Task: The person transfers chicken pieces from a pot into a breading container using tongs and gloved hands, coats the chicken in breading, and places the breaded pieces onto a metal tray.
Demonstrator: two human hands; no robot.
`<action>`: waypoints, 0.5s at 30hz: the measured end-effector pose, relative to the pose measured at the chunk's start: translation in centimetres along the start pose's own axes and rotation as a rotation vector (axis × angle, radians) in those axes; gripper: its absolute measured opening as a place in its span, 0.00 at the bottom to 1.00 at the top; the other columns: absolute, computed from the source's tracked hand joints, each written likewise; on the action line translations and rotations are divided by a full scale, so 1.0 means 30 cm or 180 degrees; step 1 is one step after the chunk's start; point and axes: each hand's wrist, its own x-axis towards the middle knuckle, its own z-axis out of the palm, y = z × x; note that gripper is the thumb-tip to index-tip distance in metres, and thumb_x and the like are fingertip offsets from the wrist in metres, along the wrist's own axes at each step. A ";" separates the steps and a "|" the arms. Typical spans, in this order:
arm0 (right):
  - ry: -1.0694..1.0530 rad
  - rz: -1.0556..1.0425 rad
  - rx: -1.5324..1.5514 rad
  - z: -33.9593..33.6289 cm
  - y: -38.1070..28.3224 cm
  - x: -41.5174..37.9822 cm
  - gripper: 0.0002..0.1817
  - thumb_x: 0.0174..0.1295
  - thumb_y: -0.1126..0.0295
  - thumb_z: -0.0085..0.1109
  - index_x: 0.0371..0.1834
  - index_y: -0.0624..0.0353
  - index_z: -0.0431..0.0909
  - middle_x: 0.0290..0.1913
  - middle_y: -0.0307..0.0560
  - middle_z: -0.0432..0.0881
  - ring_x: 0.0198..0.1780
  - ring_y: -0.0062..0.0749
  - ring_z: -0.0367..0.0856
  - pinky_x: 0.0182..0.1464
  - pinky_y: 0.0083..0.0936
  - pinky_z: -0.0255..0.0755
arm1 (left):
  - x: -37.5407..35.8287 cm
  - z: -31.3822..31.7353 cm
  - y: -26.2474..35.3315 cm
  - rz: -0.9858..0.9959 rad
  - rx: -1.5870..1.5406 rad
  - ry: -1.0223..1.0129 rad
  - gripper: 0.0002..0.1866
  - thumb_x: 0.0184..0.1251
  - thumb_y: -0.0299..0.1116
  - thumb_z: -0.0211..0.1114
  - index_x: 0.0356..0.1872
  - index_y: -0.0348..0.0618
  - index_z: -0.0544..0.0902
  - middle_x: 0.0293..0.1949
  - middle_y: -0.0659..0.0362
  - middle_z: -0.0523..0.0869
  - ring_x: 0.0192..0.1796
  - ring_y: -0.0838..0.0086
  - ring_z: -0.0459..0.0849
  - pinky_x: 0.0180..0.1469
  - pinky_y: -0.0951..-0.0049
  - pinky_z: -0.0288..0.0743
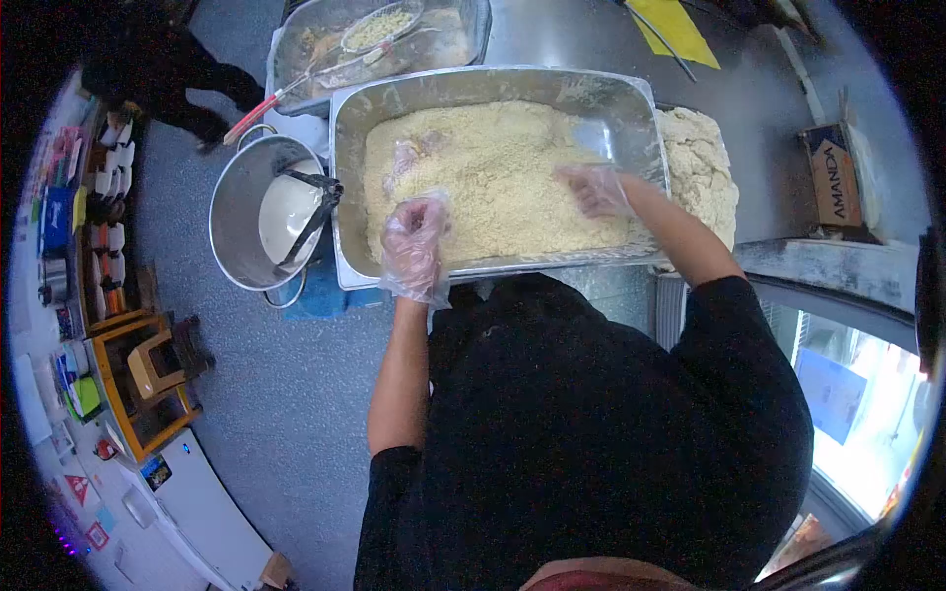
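Note:
A deep metal tray (pixel 347 148) holds a thick bed of pale yellow crumbs (pixel 503 167). Pinkish pieces (pixel 406 158), partly coated, show at the left of the crumbs. My left hand (pixel 416 246), in a clear plastic glove, is over the tray's front left part with its fingers curled; what they hold, if anything, is hidden. On the right, my right hand (pixel 596 191), also gloved, touches the crumbs with its fingers slightly spread and nothing visible in them.
Left of the tray stands a metal pot (pixel 232 212) with white liquid and black tongs (pixel 320 212). Behind is a bin (pixel 296 59) with a red-handled strainer (pixel 379 30). A pale floury mass (pixel 700 167) lies right. Another person's dark-clothed legs (pixel 187 79) show upper left.

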 end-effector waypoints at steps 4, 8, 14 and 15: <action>-0.0310 -0.1815 -0.1720 0.089 0.031 0.093 0.46 0.44 0.42 0.69 0.61 0.65 0.68 0.56 0.59 0.76 0.54 0.48 0.76 0.54 0.39 0.70 | -0.001 0.008 0.041 -0.0210 -0.0003 -0.0190 0.08 0.62 0.29 0.65 0.35 0.35 0.80 0.29 0.56 0.84 0.27 0.77 0.80 0.31 0.78 0.74; 0.0367 -0.1228 -0.1797 0.221 -0.106 -0.059 0.52 0.37 0.40 0.71 0.60 0.69 0.67 0.58 0.63 0.73 0.56 0.50 0.74 0.55 0.36 0.69 | 0.017 -0.003 0.010 -0.0375 -0.0155 -0.0509 0.07 0.62 0.29 0.65 0.35 0.35 0.80 0.29 0.56 0.84 0.27 0.77 0.80 0.31 0.78 0.75; 0.0862 -0.1850 -0.2245 0.231 -0.177 -0.193 0.35 0.36 0.50 0.75 0.44 0.64 0.80 0.40 0.54 0.84 0.43 0.42 0.81 0.50 0.33 0.71 | 0.110 0.003 0.021 -0.0014 0.1163 -0.1264 0.29 0.52 0.42 0.73 0.51 0.31 0.76 0.43 0.50 0.83 0.42 0.68 0.82 0.47 0.71 0.76; 0.1162 -0.2157 -0.2384 0.242 -0.182 -0.216 0.39 0.35 0.46 0.74 0.47 0.65 0.77 0.41 0.57 0.82 0.43 0.43 0.81 0.49 0.34 0.72 | 0.128 0.019 0.062 0.0027 0.1155 -0.1289 0.29 0.52 0.42 0.73 0.51 0.31 0.76 0.43 0.50 0.83 0.42 0.68 0.82 0.47 0.71 0.76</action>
